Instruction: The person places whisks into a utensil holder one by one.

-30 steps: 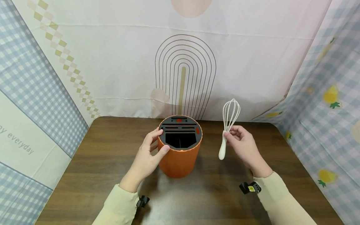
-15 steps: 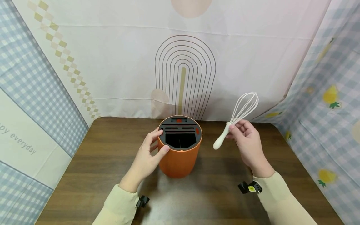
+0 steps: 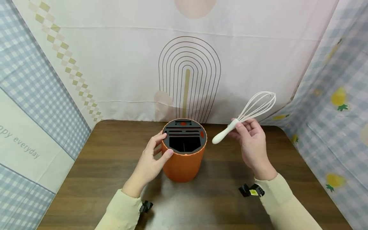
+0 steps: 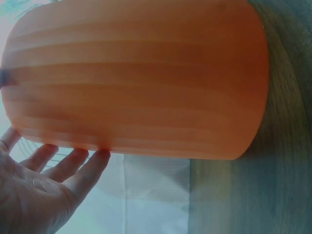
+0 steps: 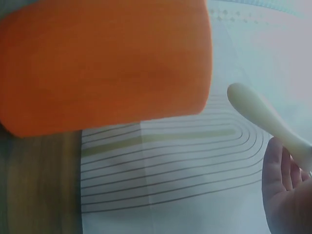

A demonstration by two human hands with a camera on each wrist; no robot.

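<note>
An orange knife and utensil holder (image 3: pixel 184 167) stands upright on the table, with a dark slotted top (image 3: pixel 184 130) and a larger opening at its front. My left hand (image 3: pixel 148 163) holds its left side near the rim, thumb at the front and fingers behind. In the left wrist view several fingertips (image 4: pixel 100 156) touch its ribbed side. To the right, my right hand (image 3: pixel 251 143) pinches a white whisk (image 3: pixel 230 130) where handle meets wires. The whisk hangs above the table, tilted, handle end toward the holder but apart from it, wires up and right.
The brown wooden table (image 3: pixel 109 172) ends at a patterned white cloth (image 3: pixel 129 70) behind the holder. Checked cloths (image 3: pixel 325 134) hang at both sides. A small black camera (image 3: pixel 249 190) sits at each wrist.
My right hand has turned the whisk from nearly upright to a slant; its handle end has swung left and up toward the holder, its wires right. The left hand and holder have stayed put.
</note>
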